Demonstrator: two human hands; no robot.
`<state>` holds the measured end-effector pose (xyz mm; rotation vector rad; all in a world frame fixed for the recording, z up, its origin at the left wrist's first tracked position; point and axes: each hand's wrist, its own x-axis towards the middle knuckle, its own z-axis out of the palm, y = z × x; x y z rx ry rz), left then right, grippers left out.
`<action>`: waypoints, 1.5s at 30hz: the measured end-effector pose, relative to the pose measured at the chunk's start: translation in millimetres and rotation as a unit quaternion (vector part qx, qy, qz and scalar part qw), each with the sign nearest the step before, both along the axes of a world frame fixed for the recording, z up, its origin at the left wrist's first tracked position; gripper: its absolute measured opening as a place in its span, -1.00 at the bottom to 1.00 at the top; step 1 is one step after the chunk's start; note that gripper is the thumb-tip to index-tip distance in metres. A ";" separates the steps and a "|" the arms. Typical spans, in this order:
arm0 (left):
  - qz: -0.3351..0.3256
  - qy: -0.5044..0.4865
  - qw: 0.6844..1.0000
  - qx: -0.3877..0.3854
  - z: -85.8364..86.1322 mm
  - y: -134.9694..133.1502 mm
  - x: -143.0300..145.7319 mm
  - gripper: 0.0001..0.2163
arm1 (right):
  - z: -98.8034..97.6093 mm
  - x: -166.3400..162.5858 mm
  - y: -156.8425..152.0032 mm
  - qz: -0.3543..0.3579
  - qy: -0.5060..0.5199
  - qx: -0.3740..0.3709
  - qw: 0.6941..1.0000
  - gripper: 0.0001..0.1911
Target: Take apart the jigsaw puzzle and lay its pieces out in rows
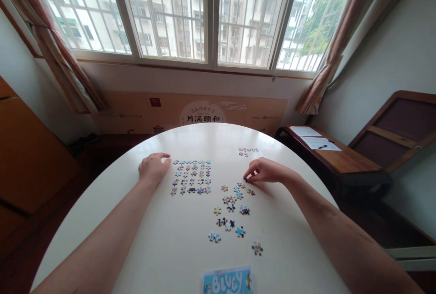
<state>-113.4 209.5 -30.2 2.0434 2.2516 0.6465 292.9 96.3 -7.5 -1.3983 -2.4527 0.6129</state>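
Both my hands rest on a round white table (190, 257). My left hand (153, 166) lies loosely curled, holding nothing, just left of a grid of jigsaw pieces (191, 176) laid out in rows. My right hand (264, 171) pinches its fingertips down at the top of a loose scatter of pieces (235, 210), on a piece too small to make out. A small cluster of pieces (248, 151) lies farther back. A blue printed card (227, 281) sits at the near edge.
A wide barred window (211, 17) with curtains fills the wall ahead. A wooden side desk (334, 153) with papers and a pen stands to the right, with a framed board (398, 130) leaning behind it. Brown furniture (27, 157) stands at the left.
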 end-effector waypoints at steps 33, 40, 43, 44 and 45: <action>0.001 -0.003 1.000 -0.011 4.1 -2.6 2.1 -0.69 | -36.8 32.3 25.3 -0.272 -0.072 0.136 0.950 -0.74; 0.000 -0.004 1.000 -0.013 5.9 -3.1 2.8 -0.69 | -36.7 19.5 29.3 -0.303 -0.119 0.128 0.937 -0.64; 0.001 -0.004 1.000 -0.011 6.8 -4.0 3.5 -0.70 | -36.9 12.2 30.3 -0.304 -0.136 0.123 0.935 -0.61; 0.001 -0.004 1.000 -0.011 7.1 -4.4 3.8 -0.70 | -36.7 10.5 30.5 -0.303 -0.141 0.122 0.934 -0.61; 0.001 -0.004 1.000 -0.010 7.3 -4.7 4.0 -0.70 | -36.4 9.3 30.5 -0.303 -0.145 0.121 0.934 -0.61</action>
